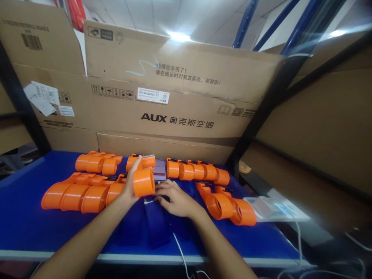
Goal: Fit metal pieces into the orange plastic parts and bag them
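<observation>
My left hand [132,185] is closed around an orange plastic part [143,183] with a round, cup-like end, held above the blue table [23,193]. Just right of that part is my right hand [173,197], its fingers bent together near the part's lower edge; whatever they pinch is too small to name. Dark blue strips [157,223] hang or lie below the hands. A phone-like screen [159,169] stands behind them. Similar orange parts lie in rows at the left [94,197], at the back right [198,171] and at the right [244,212].
Large cardboard panels [180,104] stand behind the table, with a black frame post [255,112] at the right. A clear plastic box [267,206] sits on a white sheet at the right edge. White cables [180,250] hang in front.
</observation>
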Demonstrator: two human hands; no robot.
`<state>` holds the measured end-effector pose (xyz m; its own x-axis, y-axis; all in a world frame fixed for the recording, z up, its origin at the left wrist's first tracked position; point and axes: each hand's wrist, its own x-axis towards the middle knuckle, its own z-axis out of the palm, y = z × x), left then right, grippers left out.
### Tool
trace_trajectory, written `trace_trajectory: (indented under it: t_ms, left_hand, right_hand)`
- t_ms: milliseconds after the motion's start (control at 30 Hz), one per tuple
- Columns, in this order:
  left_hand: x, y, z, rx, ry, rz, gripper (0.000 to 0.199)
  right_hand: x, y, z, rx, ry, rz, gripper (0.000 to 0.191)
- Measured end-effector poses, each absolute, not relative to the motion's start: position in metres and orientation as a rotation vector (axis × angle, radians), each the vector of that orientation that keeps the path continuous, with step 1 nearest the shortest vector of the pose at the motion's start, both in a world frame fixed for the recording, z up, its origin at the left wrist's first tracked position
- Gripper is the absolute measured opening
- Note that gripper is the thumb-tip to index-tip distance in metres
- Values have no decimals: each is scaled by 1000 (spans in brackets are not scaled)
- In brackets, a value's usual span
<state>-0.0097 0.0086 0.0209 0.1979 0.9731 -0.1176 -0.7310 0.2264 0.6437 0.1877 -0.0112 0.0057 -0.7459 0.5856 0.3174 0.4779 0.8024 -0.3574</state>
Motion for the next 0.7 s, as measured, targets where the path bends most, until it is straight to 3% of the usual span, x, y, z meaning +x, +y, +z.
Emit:
trace_trajectory:
  t_ms: [100,300,700]
  left_hand:
    - [-12,6,27,458,493,1263,39]
    - [-9,0,29,470,515,1162,45]
    - [5,-1,24,647,791,1330,45]
  right_hand:
    - [188,-11,7,-820,-2571,319,23]
    - [179,-17,10,-837,-2557,241,22]
    - [174,-12,-3,-955,-2625,239,28]
